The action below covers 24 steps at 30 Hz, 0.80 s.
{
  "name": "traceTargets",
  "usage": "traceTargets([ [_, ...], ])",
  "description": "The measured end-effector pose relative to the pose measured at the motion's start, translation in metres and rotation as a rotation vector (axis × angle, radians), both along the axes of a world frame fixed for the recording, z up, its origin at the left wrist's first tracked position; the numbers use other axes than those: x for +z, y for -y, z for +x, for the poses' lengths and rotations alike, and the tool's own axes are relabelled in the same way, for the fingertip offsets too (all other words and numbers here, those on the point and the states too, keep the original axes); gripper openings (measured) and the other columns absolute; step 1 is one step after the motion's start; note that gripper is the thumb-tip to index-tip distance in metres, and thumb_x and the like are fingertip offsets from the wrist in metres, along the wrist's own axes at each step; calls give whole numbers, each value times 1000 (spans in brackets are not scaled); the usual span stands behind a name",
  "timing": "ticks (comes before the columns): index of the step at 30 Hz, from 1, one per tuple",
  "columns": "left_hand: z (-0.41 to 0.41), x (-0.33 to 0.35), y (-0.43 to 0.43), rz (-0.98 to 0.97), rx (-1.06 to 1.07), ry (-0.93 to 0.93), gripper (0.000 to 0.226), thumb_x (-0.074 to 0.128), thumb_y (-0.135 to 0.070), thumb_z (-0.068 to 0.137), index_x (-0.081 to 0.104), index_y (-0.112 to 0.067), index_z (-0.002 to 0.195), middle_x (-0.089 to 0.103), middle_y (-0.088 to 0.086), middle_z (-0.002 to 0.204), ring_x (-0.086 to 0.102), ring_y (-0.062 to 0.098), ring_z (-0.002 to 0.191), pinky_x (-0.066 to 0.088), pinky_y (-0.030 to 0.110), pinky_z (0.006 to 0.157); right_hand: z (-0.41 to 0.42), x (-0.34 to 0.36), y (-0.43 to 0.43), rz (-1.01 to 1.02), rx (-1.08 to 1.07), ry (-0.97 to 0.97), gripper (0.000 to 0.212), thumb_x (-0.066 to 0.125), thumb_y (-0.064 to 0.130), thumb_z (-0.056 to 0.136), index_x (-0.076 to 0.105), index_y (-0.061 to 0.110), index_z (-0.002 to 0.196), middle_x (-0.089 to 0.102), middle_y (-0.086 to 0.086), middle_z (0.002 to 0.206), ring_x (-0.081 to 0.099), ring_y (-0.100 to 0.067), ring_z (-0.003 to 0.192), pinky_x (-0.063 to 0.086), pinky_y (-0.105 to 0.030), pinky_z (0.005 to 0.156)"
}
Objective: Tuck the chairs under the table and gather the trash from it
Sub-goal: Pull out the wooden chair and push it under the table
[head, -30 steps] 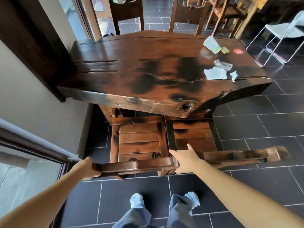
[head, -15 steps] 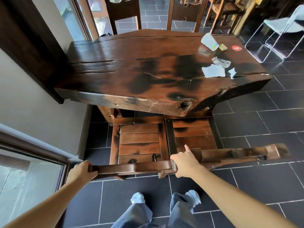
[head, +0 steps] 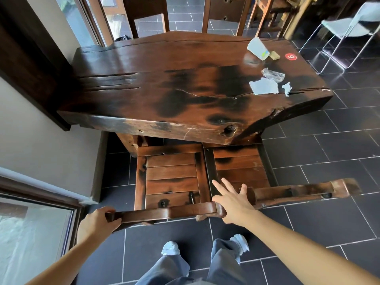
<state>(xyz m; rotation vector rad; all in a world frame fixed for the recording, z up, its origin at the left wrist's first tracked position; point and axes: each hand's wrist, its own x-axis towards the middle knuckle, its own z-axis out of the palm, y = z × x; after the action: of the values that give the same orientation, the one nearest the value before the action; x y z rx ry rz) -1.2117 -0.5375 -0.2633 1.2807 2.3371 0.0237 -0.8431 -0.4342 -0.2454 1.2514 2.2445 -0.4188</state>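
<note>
Nearest, at the left: left hand [head: 96, 222] clamped on the left chair's [head: 170, 173] top rail [head: 168, 212], fingers curled round its left end. Just right of it: right hand [head: 234, 202] released, fingers spread flat over the spot where that rail meets the right chair's [head: 238, 163] back, grasping nothing.

Both seats only partly under the table [head: 144, 83], fronts beneath its near edge, backs well out.

Likely risks: a one-handed shove skewing the left chair into its neighbour; spread fingers pinched between the two backs.

Farther, at the table's far right: trash untouched, namely torn paper [head: 264, 87], a scrap [head: 286, 88], crumpled plastic [head: 272, 74] and a cup [head: 258, 49], seemingly on its side. Light pieces, easily jolted onto the floor [head: 329, 161] by a bump to the table.
</note>
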Motion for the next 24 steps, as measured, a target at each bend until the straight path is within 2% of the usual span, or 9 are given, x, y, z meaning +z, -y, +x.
traceTargets([
  [3, -1, -1, -9, 26, 1, 13, 25, 75, -36, 71, 71, -28, 94, 71, 2, 85, 61, 22, 73, 49, 27, 64, -3, 1, -10, -11, -54, 10, 65, 76, 22, 77, 46, 27, 134, -9, 1, 161, -9, -26, 148, 20, -67, 106],
  [6, -1, -2, -17, 23, -27, 18, 24, 75, -37, 70, 71, -29, 92, 69, 0, 80, 64, 22, 75, 52, 27, 64, -2, 4, -18, -44, -108, -18, 64, 74, 18, 78, 45, 26, 135, 2, -1, 162, -3, -24, 148, 25, -59, 108],
  [8, -1, 0, -21, -3, -25, 13, 26, 75, -39, 69, 70, -30, 93, 71, 1, 83, 66, 23, 79, 50, 27, 65, -2, 8, -20, -67, -118, -8, 64, 72, 19, 79, 44, 26, 136, 20, -4, 158, 14, -24, 146, 27, -55, 107],
  [10, -1, -1, -21, -17, -25, 12, 29, 75, -39, 69, 70, -30, 95, 72, 1, 85, 66, 23, 81, 51, 28, 67, -2, 9, -20, -67, -140, -7, 62, 71, 23, 79, 44, 26, 135, 45, -1, 143, 40, -23, 133, 29, -49, 105],
  [12, 0, -1, -21, -30, -29, 21, 31, 75, -38, 69, 70, -28, 97, 72, 1, 88, 66, 24, 83, 53, 29, 70, -1, 8, -18, -48, -144, -17, 59, 71, 26, 79, 45, 27, 131, 57, 1, 129, 52, -23, 120, 30, -45, 103],
  [17, 6, 5, -24, -101, -32, 23, 30, 73, -34, 74, 69, -29, 103, 72, 4, 96, 66, 26, 90, 52, 29, 74, 2, 5, -18, -9, -123, -21, 54, 70, 25, 79, 46, 27, 127, 60, 1, 123, 56, -24, 115, 30, -45, 100],
  [20, 8, 6, -23, -109, -19, 34, 33, 73, -31, 76, 69, -26, 108, 72, 6, 99, 65, 27, 95, 51, 30, 79, 2, 7, -18, -14, -109, -16, 55, 69, 24, 79, 46, 26, 128, 60, 0, 122, 55, -24, 115, 27, -48, 103],
  [24, 4, 9, -26, -233, -80, 86, 31, 71, -32, 79, 67, -26, 109, 71, 5, 93, 65, 23, 84, 49, 26, 76, 6, 6, -15, -9, -103, -59, 53, 66, 21, 81, 44, 25, 130, 58, -1, 123, 54, -24, 117, 18, -54, 111],
])
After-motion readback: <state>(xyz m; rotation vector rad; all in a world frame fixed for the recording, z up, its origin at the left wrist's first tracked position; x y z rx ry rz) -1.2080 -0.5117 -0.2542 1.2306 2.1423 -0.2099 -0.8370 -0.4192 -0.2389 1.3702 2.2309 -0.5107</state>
